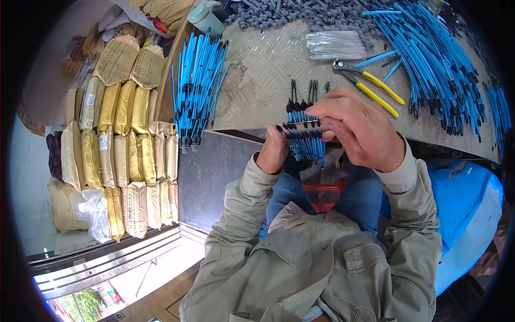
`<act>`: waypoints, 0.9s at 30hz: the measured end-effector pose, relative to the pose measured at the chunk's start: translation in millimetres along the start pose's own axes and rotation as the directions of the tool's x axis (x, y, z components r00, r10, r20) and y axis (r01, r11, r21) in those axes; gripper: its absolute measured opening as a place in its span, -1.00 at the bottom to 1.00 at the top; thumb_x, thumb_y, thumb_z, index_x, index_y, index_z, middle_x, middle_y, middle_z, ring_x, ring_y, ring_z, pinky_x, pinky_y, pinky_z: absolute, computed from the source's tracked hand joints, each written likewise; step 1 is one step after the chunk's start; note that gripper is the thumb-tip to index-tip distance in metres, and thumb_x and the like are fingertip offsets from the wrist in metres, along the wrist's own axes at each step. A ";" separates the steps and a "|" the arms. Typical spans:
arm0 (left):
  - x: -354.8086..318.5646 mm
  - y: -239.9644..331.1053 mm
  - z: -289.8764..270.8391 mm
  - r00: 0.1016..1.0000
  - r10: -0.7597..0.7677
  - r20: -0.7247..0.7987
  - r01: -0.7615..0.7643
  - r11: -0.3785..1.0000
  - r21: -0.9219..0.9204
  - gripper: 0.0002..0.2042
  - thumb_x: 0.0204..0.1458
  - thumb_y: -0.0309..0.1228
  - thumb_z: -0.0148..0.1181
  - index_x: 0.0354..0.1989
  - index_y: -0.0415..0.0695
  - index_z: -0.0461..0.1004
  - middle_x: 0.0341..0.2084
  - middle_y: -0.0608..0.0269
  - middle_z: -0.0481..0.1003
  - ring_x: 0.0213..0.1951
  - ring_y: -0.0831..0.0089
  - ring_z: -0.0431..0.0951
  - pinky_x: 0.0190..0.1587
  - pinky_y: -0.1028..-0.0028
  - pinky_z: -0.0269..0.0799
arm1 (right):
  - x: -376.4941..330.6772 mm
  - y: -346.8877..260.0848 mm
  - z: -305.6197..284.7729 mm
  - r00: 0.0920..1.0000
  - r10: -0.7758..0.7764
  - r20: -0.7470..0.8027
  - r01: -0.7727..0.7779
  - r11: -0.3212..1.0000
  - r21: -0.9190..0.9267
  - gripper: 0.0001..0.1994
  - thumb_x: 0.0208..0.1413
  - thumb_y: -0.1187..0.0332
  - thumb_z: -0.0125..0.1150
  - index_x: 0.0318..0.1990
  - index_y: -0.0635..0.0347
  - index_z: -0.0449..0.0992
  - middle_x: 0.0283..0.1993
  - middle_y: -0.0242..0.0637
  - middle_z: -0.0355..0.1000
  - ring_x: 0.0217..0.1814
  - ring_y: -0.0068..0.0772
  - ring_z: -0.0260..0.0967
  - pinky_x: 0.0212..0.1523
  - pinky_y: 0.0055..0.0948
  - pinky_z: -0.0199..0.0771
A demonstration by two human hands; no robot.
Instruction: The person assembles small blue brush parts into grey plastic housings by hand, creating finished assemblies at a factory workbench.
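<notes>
both hands closed on bundle: left hand (pixel 272 153), right hand (pixel 360 129) pinch blue tubes (pixel 307 140); light, bendy, slippery; grip near black tips.

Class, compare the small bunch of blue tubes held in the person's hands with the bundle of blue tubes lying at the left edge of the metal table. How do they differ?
The held bunch is smaller; the table-edge bundle has many more tubes. The held bunch is gripped between the left hand and right hand, above the lap; the table-edge bundle lies untouched on the metal table, its ends overhanging the edge. Both are blue tubes with black tips.
</notes>
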State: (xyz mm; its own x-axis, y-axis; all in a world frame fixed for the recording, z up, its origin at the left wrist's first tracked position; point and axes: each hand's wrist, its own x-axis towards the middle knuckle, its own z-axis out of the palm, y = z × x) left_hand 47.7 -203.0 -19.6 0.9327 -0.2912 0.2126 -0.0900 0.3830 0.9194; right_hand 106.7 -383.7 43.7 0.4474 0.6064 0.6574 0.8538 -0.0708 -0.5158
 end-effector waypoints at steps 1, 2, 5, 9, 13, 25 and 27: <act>0.5 0.7 1.1 1.000 -0.016 -0.018 0.017 0.999 0.051 -0.26 0.10 0.11 -0.56 -0.01 -0.43 0.23 -0.19 -0.05 0.43 -0.13 0.24 0.45 -0.07 0.40 0.35 | -1.0 2.3 1.6 1.000 -0.002 -0.011 0.003 1.000 0.017 -0.73 -0.08 0.66 0.01 -0.17 0.25 0.37 -0.34 -0.13 0.32 -0.47 -0.27 0.35 -0.51 -0.49 0.36; 0.8 2.1 2.1 0.999 -0.032 -0.038 0.036 0.994 0.103 -0.22 0.08 0.14 -0.63 0.00 -0.43 0.22 -0.19 -0.06 0.43 -0.13 0.23 0.45 -0.07 0.40 0.36 | -1.7 3.9 3.0 1.000 -0.005 -0.022 0.005 0.999 0.035 -0.74 -0.07 0.66 0.01 -0.17 0.25 0.37 -0.34 -0.13 0.32 -0.47 -0.26 0.35 -0.51 -0.49 0.35; -0.5 -4.5 -4.3 0.999 -0.034 -0.029 0.038 0.992 0.122 -0.23 0.08 0.14 -0.58 -0.01 -0.44 0.22 -0.20 -0.05 0.43 -0.13 0.24 0.45 -0.08 0.40 0.36 | -2.5 4.2 2.7 0.999 0.001 -0.034 0.001 0.998 0.066 -0.74 -0.08 0.65 0.01 -0.17 0.25 0.37 -0.34 -0.14 0.33 -0.48 -0.25 0.35 -0.52 -0.49 0.35; 0.0 -6.3 -3.6 0.997 -0.054 -0.060 0.062 0.988 0.141 -0.27 0.09 0.13 -0.49 0.00 -0.42 0.22 -0.21 -0.02 0.44 -0.15 0.27 0.45 -0.09 0.43 0.36 | -3.3 5.1 3.1 0.999 -0.008 -0.041 0.011 0.998 0.063 -0.74 -0.09 0.66 0.02 -0.19 0.25 0.37 -0.34 -0.14 0.33 -0.48 -0.25 0.35 -0.52 -0.47 0.34; -1.5 -7.2 -11.7 0.993 -0.043 -0.107 0.085 0.900 0.428 -0.29 0.08 0.13 -0.41 -0.03 -0.38 0.27 -0.24 0.02 0.45 -0.19 0.35 0.46 -0.10 0.46 0.35 | 2.9 -2.7 7.6 0.997 -0.057 -0.057 0.054 0.997 -0.053 -0.74 -0.10 0.65 0.03 -0.18 0.25 0.36 -0.35 -0.15 0.33 -0.48 -0.28 0.35 -0.52 -0.46 0.34; 5.0 -6.9 -8.0 0.996 0.027 0.080 -0.051 0.949 0.310 -0.58 -0.20 -0.42 0.29 -0.16 -0.42 0.39 -0.26 -0.02 0.47 -0.19 0.28 0.48 -0.09 0.35 0.38 | 45.8 173.5 -0.1 0.925 0.376 0.054 -0.279 0.769 -0.576 -0.92 -0.11 0.38 0.08 -0.41 0.08 0.46 -0.40 -0.29 0.35 -0.24 -0.20 0.34 -0.31 -0.28 0.33; 3.0 -5.0 -6.3 0.994 0.056 0.092 -0.082 0.949 0.305 -0.59 -0.21 -0.44 0.30 -0.18 -0.41 0.41 -0.26 -0.02 0.47 -0.19 0.30 0.48 -0.08 0.36 0.38 | 51.5 175.7 1.3 0.941 0.325 0.091 -0.213 0.782 -0.586 -0.95 -0.15 0.36 0.08 -0.50 0.05 0.46 -0.41 -0.27 0.37 -0.25 -0.17 0.34 -0.30 -0.24 0.35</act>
State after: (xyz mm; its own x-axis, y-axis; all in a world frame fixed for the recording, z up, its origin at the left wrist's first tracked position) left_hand 53.1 -200.2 -25.6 0.8901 -0.3487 0.2935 -0.2683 0.1197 0.9559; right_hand 279.5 -363.8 -13.8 0.6745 0.6197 0.4013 0.7279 -0.6490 -0.2212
